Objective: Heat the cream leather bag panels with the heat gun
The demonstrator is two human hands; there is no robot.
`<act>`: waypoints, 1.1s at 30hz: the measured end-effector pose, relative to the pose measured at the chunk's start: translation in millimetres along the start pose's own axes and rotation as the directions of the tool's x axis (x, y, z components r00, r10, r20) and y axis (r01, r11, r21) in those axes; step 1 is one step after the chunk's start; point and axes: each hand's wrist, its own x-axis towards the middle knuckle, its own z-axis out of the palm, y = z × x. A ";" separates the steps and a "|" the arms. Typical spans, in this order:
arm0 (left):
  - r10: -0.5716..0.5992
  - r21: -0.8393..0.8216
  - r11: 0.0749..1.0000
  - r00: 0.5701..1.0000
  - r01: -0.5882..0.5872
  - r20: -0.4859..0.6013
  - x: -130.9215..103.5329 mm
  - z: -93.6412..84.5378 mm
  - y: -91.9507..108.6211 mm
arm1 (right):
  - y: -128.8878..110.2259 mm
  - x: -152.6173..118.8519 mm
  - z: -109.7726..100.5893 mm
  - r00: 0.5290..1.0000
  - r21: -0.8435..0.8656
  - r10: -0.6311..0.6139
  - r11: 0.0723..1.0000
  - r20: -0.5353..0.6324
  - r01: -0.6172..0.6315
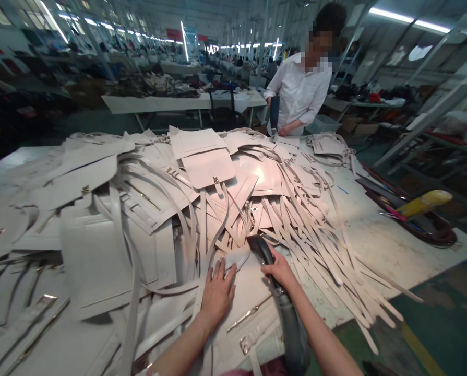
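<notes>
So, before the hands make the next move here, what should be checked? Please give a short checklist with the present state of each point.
1. Left hand lies flat on a pale panel: ok, the palm presses it down.
2. Right hand has a firm hold of the dark tool: ok, the fingers wrap around its handle.
3. Tool tip is on the panel: cannot tell, the tip is partly hidden by the straps.
4. Left fingers are apart from the tool tip: not ok, they lie close beside it.
5. Hose runs free along the right forearm: ok, nothing lies over it.
6. Co-worker is away from the hands: ok, the person stands at the far side of the table.
</notes>
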 end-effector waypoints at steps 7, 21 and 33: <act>-0.183 -0.325 0.930 0.983 0.173 -0.001 32.3 -24.5 -14.8 | 9.4 -33.9 -31.7 0.999 0.038 -0.004 0.999 -0.033 0.006; -0.068 -0.247 0.948 0.888 0.199 0.455 66.8 -58.3 -63.2 | 37.5 -27.4 -17.0 0.989 0.102 -0.040 0.993 -0.142 0.055; 0.053 -0.239 0.968 0.868 0.076 0.494 75.9 -65.1 -42.5 | 31.0 -33.9 -15.4 0.999 0.100 0.009 0.995 0.042 -0.013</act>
